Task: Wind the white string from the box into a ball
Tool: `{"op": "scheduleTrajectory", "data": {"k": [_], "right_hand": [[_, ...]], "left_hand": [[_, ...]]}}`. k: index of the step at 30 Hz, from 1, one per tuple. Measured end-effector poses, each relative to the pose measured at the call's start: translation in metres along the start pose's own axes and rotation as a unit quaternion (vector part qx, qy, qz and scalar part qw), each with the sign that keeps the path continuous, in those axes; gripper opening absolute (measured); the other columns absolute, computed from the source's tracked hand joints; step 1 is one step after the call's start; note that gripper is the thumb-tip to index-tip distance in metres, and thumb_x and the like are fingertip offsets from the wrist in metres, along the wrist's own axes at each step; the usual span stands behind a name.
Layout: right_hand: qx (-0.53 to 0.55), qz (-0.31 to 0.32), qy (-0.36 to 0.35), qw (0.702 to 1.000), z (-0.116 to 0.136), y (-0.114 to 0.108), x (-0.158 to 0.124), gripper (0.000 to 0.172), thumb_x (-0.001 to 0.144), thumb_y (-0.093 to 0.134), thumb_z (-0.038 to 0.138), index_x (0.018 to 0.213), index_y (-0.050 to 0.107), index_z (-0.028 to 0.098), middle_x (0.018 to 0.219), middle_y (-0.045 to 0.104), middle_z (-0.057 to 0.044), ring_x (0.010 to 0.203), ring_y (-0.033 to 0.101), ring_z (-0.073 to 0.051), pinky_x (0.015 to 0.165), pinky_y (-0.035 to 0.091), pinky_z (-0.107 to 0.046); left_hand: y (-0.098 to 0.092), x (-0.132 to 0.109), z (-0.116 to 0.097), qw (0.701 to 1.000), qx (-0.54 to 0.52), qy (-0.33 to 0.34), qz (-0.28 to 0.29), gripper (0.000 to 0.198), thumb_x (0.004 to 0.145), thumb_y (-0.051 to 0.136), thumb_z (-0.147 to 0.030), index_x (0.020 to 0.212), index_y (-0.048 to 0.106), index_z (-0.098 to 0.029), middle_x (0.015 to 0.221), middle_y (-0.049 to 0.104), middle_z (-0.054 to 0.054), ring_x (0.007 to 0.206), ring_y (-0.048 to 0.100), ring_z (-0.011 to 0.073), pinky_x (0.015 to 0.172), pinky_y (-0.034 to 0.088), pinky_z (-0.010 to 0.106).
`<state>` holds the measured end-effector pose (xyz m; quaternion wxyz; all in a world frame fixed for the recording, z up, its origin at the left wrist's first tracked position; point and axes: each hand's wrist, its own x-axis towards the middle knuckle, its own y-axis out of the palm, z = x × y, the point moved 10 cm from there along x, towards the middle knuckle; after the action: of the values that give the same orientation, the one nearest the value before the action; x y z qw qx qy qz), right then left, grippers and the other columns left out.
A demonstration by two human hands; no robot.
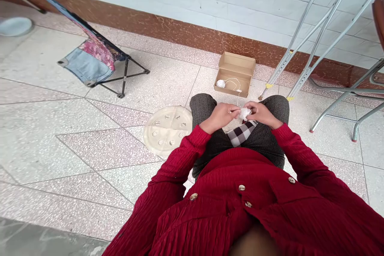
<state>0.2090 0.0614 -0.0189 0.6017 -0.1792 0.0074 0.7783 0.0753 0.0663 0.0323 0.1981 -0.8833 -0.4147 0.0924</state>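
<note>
I sit with both hands over my knees. My left hand [221, 115] and my right hand [261, 113] are both closed around a small white ball of yarn or cotton [245, 113], pinching it between the fingertips. A black-and-white checked cloth [241, 133] lies on my lap just below the hands. My sleeves and cardigan are red.
A round pale tray [167, 129] with several small white lumps lies on the tiled floor left of my knee. An open cardboard box [235, 74] holding white thread stands by the wall. A folding stool [95, 58] is at left; crutches [312, 36] and chair legs [345, 108] at right.
</note>
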Motion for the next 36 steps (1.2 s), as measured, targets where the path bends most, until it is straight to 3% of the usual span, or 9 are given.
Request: {"op": "scheduleTrajectory", "data": {"k": [3,5,9,14,16,20,23,31,36], "right_hand": [[0.139,0.155,0.064,0.976,-0.006,0.029,-0.025,0.041,0.062,0.077,0.02,0.101,0.067,0.019,0.082,0.069,0.001,0.062,0.064,-0.013,0.055,0.052,-0.024],[0.225,0.171,0.054,0.958,0.007,0.028,-0.037,0.046,0.064,0.078,0.02,0.108,0.066,0.019,0.083,0.071,0.0,0.063,0.066,-0.013,0.055,0.052,-0.023],[0.338,0.09,-0.001,0.937,0.035,-0.001,-0.041,0.058,0.063,0.078,0.026,0.119,0.062,0.023,0.089,0.073,-0.001,0.063,0.065,-0.014,0.055,0.053,-0.025],[0.317,-0.037,-0.028,0.947,0.051,-0.035,-0.041,0.052,0.063,0.077,0.037,0.112,0.063,0.027,0.098,0.073,-0.004,0.086,0.067,-0.023,0.068,0.058,-0.037],[0.318,-0.071,-0.038,0.945,0.056,-0.043,-0.043,0.048,0.063,0.077,0.038,0.107,0.064,0.028,0.102,0.073,-0.005,0.094,0.067,-0.026,0.073,0.058,-0.04],[0.326,-0.083,-0.049,0.94,0.064,-0.042,-0.05,0.048,0.062,0.076,0.036,0.109,0.063,0.029,0.106,0.072,-0.005,0.102,0.066,-0.027,0.078,0.058,-0.042],[0.311,-0.078,-0.047,0.946,0.07,-0.036,-0.053,0.049,0.062,0.075,0.038,0.109,0.063,0.029,0.105,0.071,-0.006,0.103,0.066,-0.029,0.077,0.058,-0.044],[0.327,-0.08,-0.049,0.94,0.083,-0.035,-0.053,0.049,0.063,0.073,0.044,0.109,0.063,0.03,0.114,0.069,-0.006,0.102,0.063,-0.026,0.072,0.056,-0.038],[0.287,-0.08,-0.057,0.953,0.089,-0.037,-0.054,0.047,0.069,0.066,0.055,0.108,0.061,0.03,0.108,0.069,-0.007,0.089,0.06,-0.024,0.064,0.052,-0.036]], "left_hand": [[-0.004,0.007,0.003,0.999,-0.047,-0.001,0.022,0.033,0.092,0.057,-0.033,0.066,0.068,-0.015,0.066,0.066,0.0,0.067,0.058,0.0119,0.071,0.044,0.024],[-0.001,0.01,0.004,0.995,-0.092,-0.002,0.033,0.034,0.092,0.059,-0.036,0.067,0.069,-0.014,0.071,0.069,0.001,0.072,0.062,0.0127,0.076,0.047,0.024],[0.01,0.012,0.015,0.99,-0.138,-0.008,0.039,0.035,0.091,0.063,-0.042,0.071,0.071,-0.014,0.077,0.072,0.003,0.079,0.066,0.0147,0.085,0.049,0.026],[0.01,0.016,0.047,0.991,-0.124,-0.036,0.02,0.031,0.088,0.065,-0.043,0.077,0.073,-0.015,0.082,0.074,0.003,0.082,0.066,0.0167,0.086,0.051,0.029],[-0.001,0.018,0.06,0.993,-0.099,-0.051,-0.026,0.026,0.086,0.066,-0.039,0.082,0.074,-0.015,0.087,0.075,0.004,0.088,0.068,0.0187,0.091,0.052,0.032],[-0.038,0.018,0.066,0.982,-0.043,-0.026,-0.184,0.024,0.087,0.065,-0.025,0.108,0.074,-0.018,0.126,0.071,0.009,0.12,0.062,0.0225,0.11,0.044,0.039],[-0.045,0.018,0.07,0.971,-0.046,-0.047,-0.229,0.034,0.09,0.061,-0.022,0.122,0.069,-0.018,0.131,0.068,0.011,0.12,0.063,0.0223,0.107,0.046,0.041],[-0.005,0.042,0.031,0.988,-0.104,0.023,-0.115,0.03,0.094,0.061,-0.028,0.119,0.072,-0.015,0.123,0.073,0.011,0.116,0.066,0.0228,0.109,0.046,0.04],[0.03,0.047,0.038,0.981,-0.196,-0.005,-0.015,0.032,0.089,0.069,-0.037,0.108,0.075,-0.013,0.113,0.077,0.011,0.104,0.07,0.0226,0.098,0.053,0.038]]}}
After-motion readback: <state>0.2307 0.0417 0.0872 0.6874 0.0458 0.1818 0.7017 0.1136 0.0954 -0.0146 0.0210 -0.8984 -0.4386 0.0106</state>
